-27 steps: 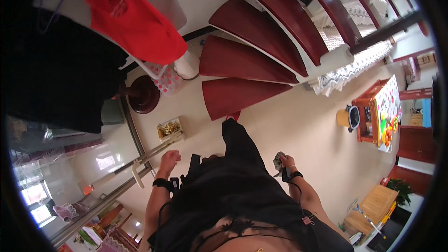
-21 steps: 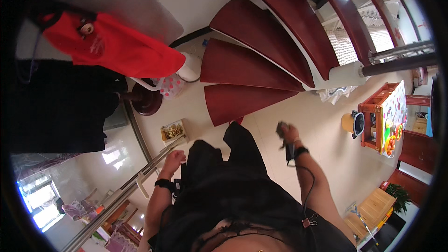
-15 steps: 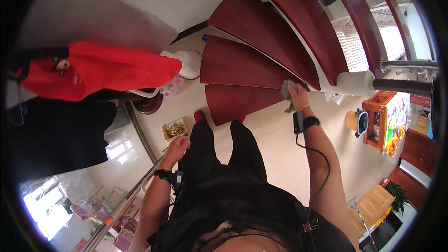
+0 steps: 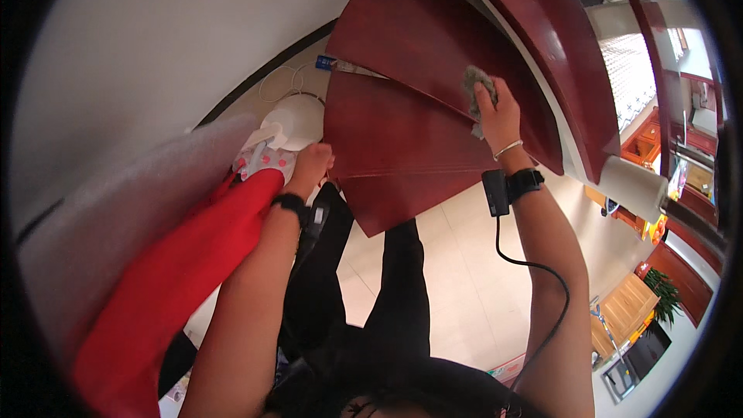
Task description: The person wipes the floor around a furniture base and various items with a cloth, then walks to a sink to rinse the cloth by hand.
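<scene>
A crumpled grey cloth [image 4: 475,94] is pinched in my right hand [image 4: 501,117], which is over the dark red wedge-shaped stair treads [image 4: 402,135], near their narrow end. Whether the cloth touches the wood, I cannot tell. My left hand [image 4: 312,167] is loosely closed, its fingers curled in with nothing showing between them. It is beside the outer edge of the lower treads, next to a white rounded appliance [image 4: 298,120] and a clear bag with pink dots [image 4: 267,162]. Both wrists wear black straps with small boxes.
A red garment [image 4: 193,279] hangs along my left forearm, beside a pale wall [image 4: 147,70]. Higher treads [image 4: 542,39] curve up on the right by a white post [image 4: 631,184]. Pale floor tiles [image 4: 457,286] lie below. A plant [image 4: 660,294] and wooden cabinet [image 4: 625,323] stand far right.
I have moved closer to the stairs. My left hand has gone forward to the treads' outer edge. My right hand, still gripping the cloth, has moved up over the treads.
</scene>
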`<state>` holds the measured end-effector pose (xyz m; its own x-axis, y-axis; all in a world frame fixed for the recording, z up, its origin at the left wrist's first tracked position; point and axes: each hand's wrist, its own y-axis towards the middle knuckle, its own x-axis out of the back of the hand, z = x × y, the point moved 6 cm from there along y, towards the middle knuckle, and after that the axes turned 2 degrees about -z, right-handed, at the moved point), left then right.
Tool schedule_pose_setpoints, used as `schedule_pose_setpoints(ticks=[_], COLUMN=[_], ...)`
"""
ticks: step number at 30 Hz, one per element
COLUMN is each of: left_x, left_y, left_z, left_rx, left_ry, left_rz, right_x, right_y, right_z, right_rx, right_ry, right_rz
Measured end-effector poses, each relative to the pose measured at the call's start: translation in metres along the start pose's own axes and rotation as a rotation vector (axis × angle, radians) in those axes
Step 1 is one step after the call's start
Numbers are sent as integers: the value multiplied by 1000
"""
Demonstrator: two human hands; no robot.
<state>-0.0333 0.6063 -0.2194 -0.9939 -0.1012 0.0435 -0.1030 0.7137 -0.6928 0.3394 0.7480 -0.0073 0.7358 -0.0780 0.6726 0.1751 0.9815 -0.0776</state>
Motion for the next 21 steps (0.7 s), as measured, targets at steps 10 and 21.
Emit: schedule_pose_setpoints(ticks=[10, 21], left_x=[-57, 23], left_y=[195, 345], left_z=[-50, 69], left_rx=[287, 419], left_ry=[-775, -713], left_rz=[-273, -196], right_x=[-143, -169], right_y=[174, 170], right_z=[12, -2], right_rx=[584, 817], right_ry=[-460, -663], right_rz=[142, 211])
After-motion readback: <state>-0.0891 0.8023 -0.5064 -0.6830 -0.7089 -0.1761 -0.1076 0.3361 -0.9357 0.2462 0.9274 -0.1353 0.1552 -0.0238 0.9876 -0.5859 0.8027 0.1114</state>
